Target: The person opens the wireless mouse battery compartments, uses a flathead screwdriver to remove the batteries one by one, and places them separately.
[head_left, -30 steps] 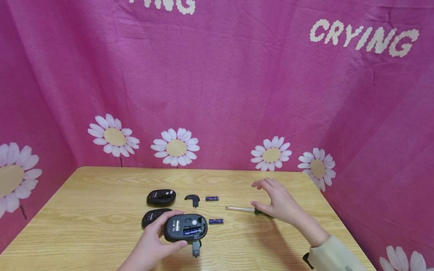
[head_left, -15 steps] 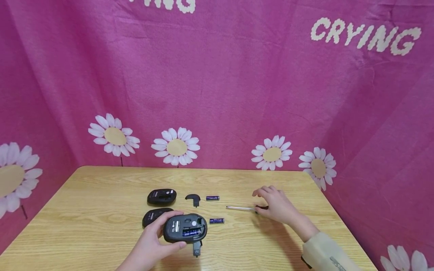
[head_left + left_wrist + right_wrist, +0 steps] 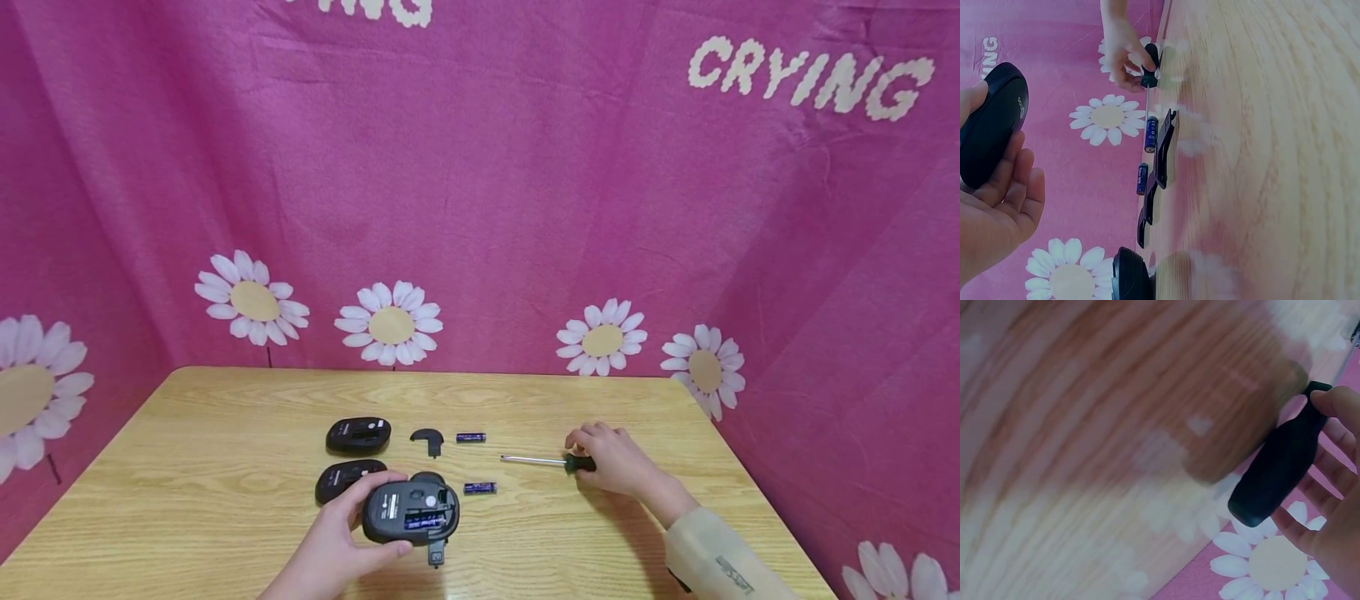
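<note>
My left hand point(image 3: 337, 546) grips a black computer mouse point(image 3: 409, 510) turned underside up, its battery bay open with a blue battery inside; the same mouse point(image 3: 988, 128) shows in the left wrist view. My right hand point(image 3: 611, 458) curls round the dark handle of a screwdriver point(image 3: 543, 460) lying on the wooden table point(image 3: 225, 400), its metal shaft pointing left. The screwdriver handle point(image 3: 1280, 465) sits between my fingers in the right wrist view.
Two more black mice point(image 3: 358, 435) point(image 3: 341, 479) lie left of centre. A black battery cover point(image 3: 427, 439) and two loose blue batteries point(image 3: 470, 437) point(image 3: 479, 487) lie between the hands. Another small black part point(image 3: 436, 553) lies under the held mouse. Pink flowered cloth surrounds the table.
My right hand has lowered from hovering spread over the screwdriver handle and closed round it. The left hand still holds the mouse in nearly the same place.
</note>
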Demonstrator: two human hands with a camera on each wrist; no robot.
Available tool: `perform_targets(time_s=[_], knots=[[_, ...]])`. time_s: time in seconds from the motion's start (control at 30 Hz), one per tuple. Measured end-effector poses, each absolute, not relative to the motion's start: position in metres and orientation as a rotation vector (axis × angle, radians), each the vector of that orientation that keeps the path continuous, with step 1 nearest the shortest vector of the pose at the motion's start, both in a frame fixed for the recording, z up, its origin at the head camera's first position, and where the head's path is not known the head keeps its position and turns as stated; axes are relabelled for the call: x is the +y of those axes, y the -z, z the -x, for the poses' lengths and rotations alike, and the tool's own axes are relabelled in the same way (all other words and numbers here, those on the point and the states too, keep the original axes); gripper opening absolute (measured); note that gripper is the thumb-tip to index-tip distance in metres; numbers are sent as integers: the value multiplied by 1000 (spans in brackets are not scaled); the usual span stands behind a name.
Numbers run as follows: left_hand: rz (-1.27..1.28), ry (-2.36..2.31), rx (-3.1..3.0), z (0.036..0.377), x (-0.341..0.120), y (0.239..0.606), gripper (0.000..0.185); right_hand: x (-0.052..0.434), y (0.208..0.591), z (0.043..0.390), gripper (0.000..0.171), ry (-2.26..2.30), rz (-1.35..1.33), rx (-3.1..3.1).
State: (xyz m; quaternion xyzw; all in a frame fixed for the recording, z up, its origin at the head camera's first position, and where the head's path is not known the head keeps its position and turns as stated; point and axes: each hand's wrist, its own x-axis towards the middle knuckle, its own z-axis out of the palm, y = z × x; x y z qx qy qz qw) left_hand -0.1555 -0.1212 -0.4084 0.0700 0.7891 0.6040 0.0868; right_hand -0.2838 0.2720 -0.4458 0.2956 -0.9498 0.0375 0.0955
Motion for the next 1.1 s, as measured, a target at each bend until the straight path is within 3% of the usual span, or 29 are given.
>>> perform_targets(time_s=[1.1], knots=[[-270,-1789,2384,155,-128,406,70,271,437,286,30,-160,-996,-2793]])
